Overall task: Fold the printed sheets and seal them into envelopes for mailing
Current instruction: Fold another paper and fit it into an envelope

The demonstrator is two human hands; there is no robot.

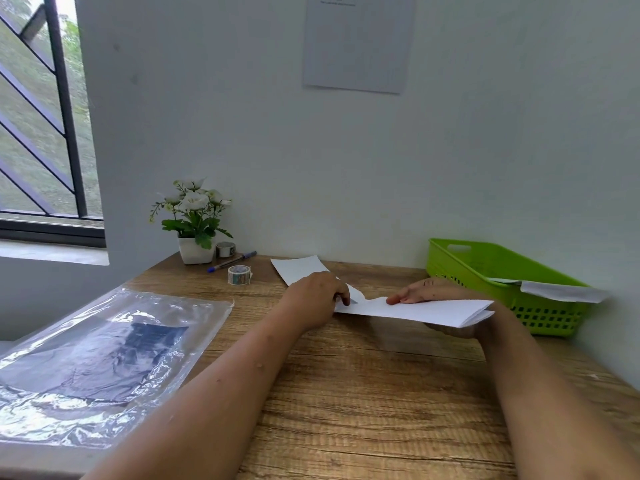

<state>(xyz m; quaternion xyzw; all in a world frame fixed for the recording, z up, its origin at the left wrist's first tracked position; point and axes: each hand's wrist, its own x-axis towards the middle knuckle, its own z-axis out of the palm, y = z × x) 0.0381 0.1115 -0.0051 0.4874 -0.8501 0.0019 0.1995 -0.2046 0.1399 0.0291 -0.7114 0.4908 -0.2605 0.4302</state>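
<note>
A white folded sheet (426, 311) is held just above the wooden table (346, 393), its layered edges showing at the right end. My right hand (429, 292) holds it from the far side, fingers resting on top, palm partly hidden behind the paper. My left hand (317, 299) pinches the sheet's left end. A white envelope (299, 268) lies flat on the table behind my left hand, partly covered by it.
A green plastic basket (485, 268) with white paper inside stands at the right by the wall. Two tape rolls (239, 274), a blue pen (232, 261) and a potted white flower (195, 220) sit at the back left. A clear plastic sleeve (104, 358) covers the left side.
</note>
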